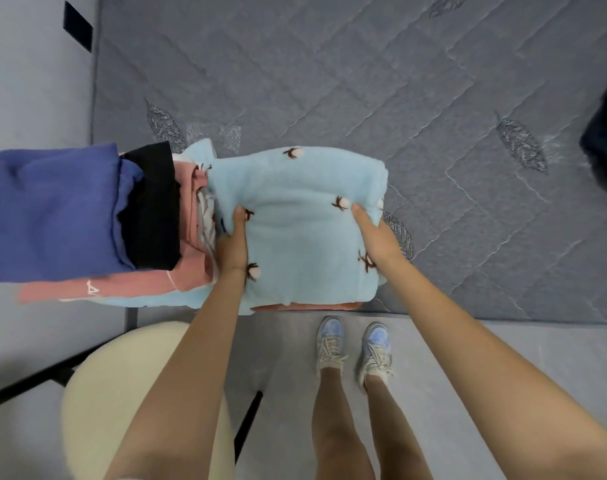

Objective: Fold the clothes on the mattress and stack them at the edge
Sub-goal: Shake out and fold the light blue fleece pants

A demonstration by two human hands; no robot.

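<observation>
Both hands held a folded pale blue fleece (pixel 295 209) by its sides: the left hand (pixel 233 244) at its left border and the right hand (pixel 374 233) at its right border, each with the thumb laid on top and the fingers tucked out of sight below, so the grip looked like a clamp from either side. The fleece sat at the near edge of the mattress (pixel 364 81), straight ahead of the person, on top of an orange-pink piece (pixel 305 307) that showed only as a strip under its near border. Folded, it read as nearly square, with no long axis worth naming. The pile (pixel 149 220) lay to the left, touching or just beside the fleece, with blue, black, pink and white layers turned on their sides toward the camera. The left hand was the nearer one, wedged in the gap between fleece and pile, while the right hand was on the far side from it. By my reading, any carry onto the pile would run leftward and would call for a lift first, since the pile looked taller than the fleece. A dark garment (pixel 606 140) lay well apart at the mattress's right border, seemingly unfolded.
</observation>
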